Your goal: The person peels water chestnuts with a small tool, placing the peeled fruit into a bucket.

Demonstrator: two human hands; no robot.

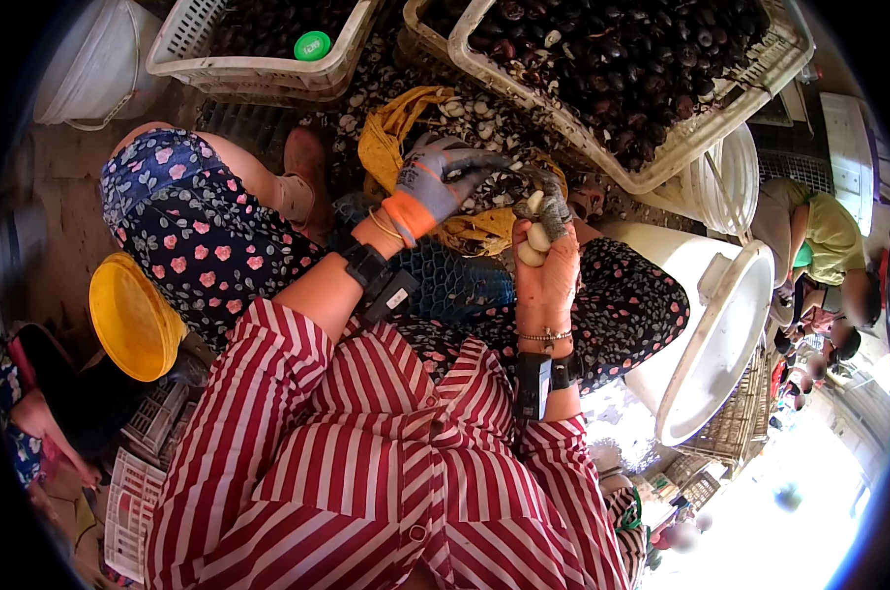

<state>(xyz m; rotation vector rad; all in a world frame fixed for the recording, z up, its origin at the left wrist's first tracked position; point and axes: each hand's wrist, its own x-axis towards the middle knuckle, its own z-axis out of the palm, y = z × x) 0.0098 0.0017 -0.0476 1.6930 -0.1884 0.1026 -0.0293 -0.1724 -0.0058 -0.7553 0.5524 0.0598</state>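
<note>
My left hand (430, 184), in a grey and orange glove, reaches right with its fingers stretched out and apart. Its tips are close to those of my right hand (549, 264), and nothing shows in its grasp. My right hand is turned palm up, its fingers in dark, dirty coverings curled around several pale peeled pieces (534, 239), which look like peeled water chestnuts. Beneath the hands lie a yellow cloth or sack (386, 143) and a dark blue mesh basket (460, 287). Peeled pieces and dark scraps lie beyond them.
A large white crate (617, 177) of dark round corms stands ahead right, another crate (229, 69) with a green lid (312, 45) ahead left. A yellow bucket (135, 315) is at my left, a white tub (715, 344) at my right. Other people (829, 236) sit farther right.
</note>
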